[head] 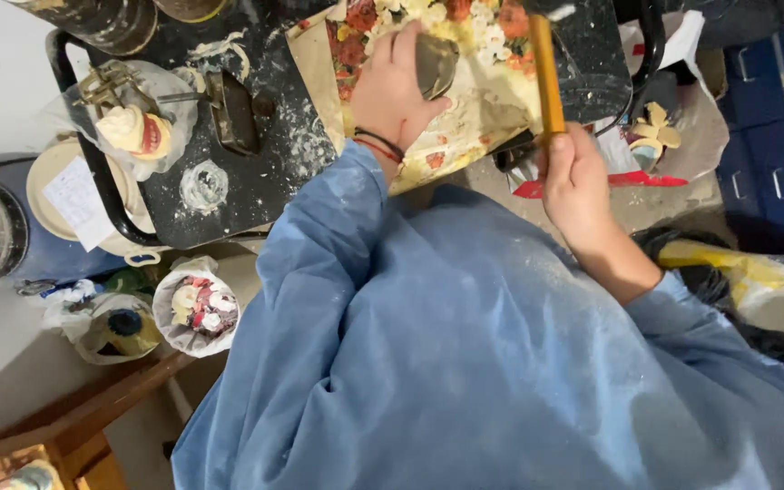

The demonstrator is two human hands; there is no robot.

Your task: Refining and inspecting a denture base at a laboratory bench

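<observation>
Blue sleeves [338,245], flowered red, orange and cream cloth [465,36] at top centre, yellow-brown stick [546,73], black white-spattered table [265,172].

Black tabletop [265,172]: matt, rough, smeared with white dusty residue. Floral cloth [465,118] at its far edge: glossy, oilcloth-like, stained. Grey lump [435,62] under left hand [392,91]: matt, clay-like. Stick [546,73] in right hand [578,181]: smooth yellow-brown wood. Blue smock sleeves [319,236]: matt woven cloth, dusted white. Bags [197,308] below the near-left corner: thin, crinkled clear plastic.
</observation>
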